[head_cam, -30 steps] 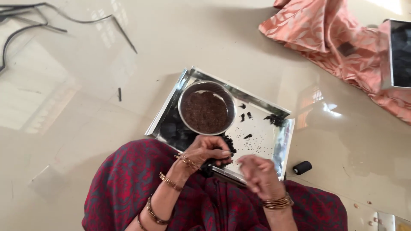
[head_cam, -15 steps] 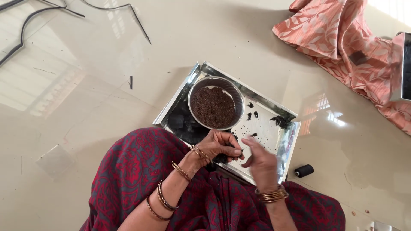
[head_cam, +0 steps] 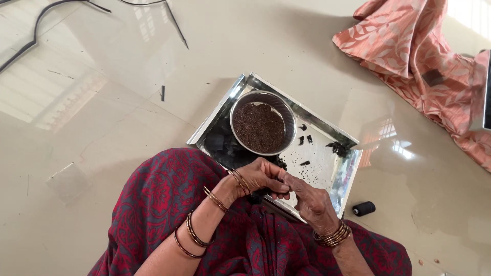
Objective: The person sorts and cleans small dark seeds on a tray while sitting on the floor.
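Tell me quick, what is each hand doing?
Left hand: fingers curled, pinching something small and dark; what it is cannot be told.
Right hand: fingers bent, tips meeting the left hand's over the tray; any hold cannot be told.

Bright daylight all over, pretty evenly lit. The glossy floor (head_cam: 102,153) is basically a mirror: there's a big pale window reflection on the left side, and a smaller barred one just right of the steel tray (head_cam: 343,176). The top right corner is blown out to near white, so light seems to come in from that side (can't see the window itself). The tray rim throws small hot glints, and the bowl (head_cam: 263,128) casts a soft shadow on the tray's near left part. A faint shadow sits on the floor above the tray. Focus is decent everywhere, with slight softness at both hands (head_cam: 286,191), and no obvious edge warping.
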